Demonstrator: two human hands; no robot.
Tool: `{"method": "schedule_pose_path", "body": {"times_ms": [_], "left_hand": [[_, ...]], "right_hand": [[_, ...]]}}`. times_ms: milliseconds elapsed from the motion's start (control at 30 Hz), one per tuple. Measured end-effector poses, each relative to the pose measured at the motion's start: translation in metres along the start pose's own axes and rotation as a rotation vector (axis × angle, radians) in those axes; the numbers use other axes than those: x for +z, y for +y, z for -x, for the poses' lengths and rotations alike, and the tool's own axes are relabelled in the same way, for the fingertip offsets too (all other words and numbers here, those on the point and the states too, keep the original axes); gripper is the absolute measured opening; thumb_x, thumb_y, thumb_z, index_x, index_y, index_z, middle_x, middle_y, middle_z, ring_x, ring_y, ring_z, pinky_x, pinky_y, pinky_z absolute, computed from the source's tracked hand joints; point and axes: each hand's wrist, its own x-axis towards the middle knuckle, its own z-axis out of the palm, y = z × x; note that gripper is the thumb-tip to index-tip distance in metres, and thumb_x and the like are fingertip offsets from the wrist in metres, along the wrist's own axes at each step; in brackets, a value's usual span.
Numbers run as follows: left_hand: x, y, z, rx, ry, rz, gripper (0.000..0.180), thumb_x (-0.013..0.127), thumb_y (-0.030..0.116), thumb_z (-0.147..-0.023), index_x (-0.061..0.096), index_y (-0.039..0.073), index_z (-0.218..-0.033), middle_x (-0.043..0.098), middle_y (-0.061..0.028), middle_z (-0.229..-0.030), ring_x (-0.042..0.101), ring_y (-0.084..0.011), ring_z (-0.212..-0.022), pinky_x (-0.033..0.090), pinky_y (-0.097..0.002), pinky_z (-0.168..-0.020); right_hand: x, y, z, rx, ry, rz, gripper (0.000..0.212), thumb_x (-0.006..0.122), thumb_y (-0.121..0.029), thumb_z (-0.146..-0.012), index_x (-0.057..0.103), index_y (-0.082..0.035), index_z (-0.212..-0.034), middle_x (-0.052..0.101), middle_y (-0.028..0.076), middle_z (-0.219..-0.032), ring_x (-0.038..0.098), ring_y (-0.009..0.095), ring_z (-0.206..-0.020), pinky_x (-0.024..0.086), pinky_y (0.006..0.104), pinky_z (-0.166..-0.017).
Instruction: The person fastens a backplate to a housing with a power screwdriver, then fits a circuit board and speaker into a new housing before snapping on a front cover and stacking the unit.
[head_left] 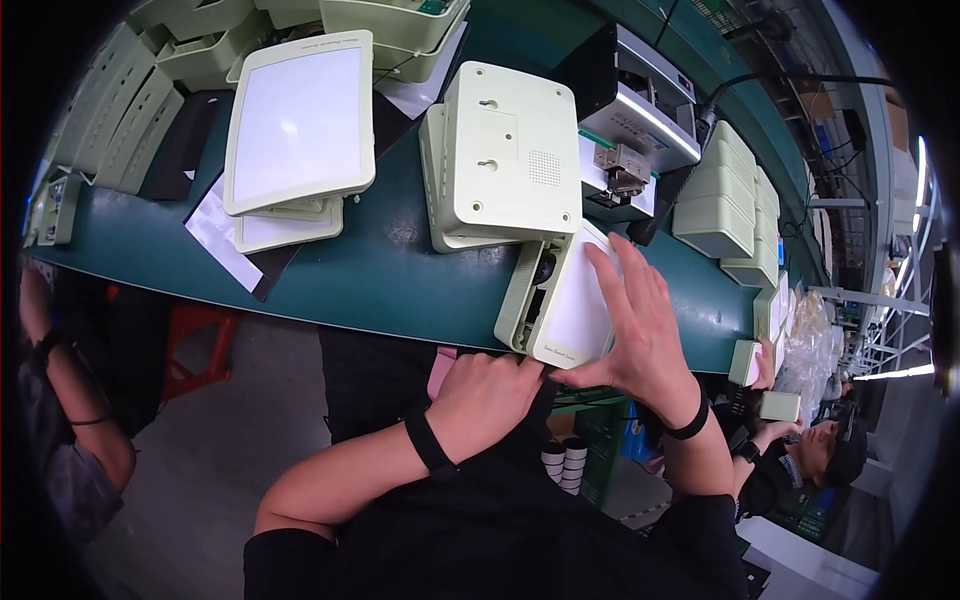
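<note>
A cream plastic box [515, 308] stands at the table's front edge, its side partly uncovered and a black round part showing inside. Over it sits a tilted front cover [578, 305] with a white face. My right hand [642, 335] spans this cover, thumb at its near corner and fingertips on its face and far side. At the box's near lower corner, my left hand [487, 400] is closed with fingers bent; their tips are hidden against the box. Just behind is a stack of cream housings, the top one [515, 150] back side up.
White-faced panels [300, 125] lie stacked at left on the green table [400, 290]. Cream bins [390, 25] fill the back left. A black and silver machine [640, 100] stands behind, cream boxes [715, 200] to its right. One co-worker [800, 450] handles boxes at right; another's arm [85, 400] is at left.
</note>
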Motion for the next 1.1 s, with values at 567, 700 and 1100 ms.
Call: {"method": "schedule_pose_path", "body": {"times_ms": [567, 700, 1100], "left_hand": [[0.000, -0.002, 0.000, -0.027, -0.028, 0.065, 0.019, 0.063, 0.022, -0.099, 0.065, 0.004, -0.104, 0.071, -0.0146, -0.071, 0.072, -0.0334, -0.061, 0.058, -0.0453, -0.055], [-0.001, -0.001, -0.001, -0.020, -0.046, 0.077, 0.020, 0.062, 0.022, -0.100, 0.064, 0.003, -0.107, 0.071, -0.0146, -0.073, 0.072, -0.0336, -0.061, 0.058, -0.0457, -0.055], [0.001, 0.000, -0.003, 0.011, -0.029, 0.047, 0.022, 0.059, 0.019, -0.100, 0.061, 0.001, -0.113, 0.071, -0.0150, -0.072, 0.073, -0.0330, -0.064, 0.058, -0.0440, -0.057]], "right_hand": [[-0.002, 0.000, -0.009, -0.012, -0.040, 0.013, 0.141, 0.097, -0.061, -0.045, 0.038, -0.003, -0.160, 0.041, 0.030, -0.157, 0.045, 0.049, -0.142, 0.037, 0.0567, -0.116], [-0.006, 0.000, -0.011, -0.025, -0.057, 0.025, 0.141, 0.097, -0.059, -0.044, 0.039, -0.003, -0.159, 0.041, 0.030, -0.157, 0.045, 0.049, -0.142, 0.038, 0.0562, -0.116], [-0.016, -0.001, -0.019, -0.045, -0.109, 0.058, 0.138, 0.098, -0.053, -0.042, 0.041, -0.005, -0.159, 0.042, 0.029, -0.157, 0.046, 0.049, -0.141, 0.038, 0.0555, -0.117]]}}
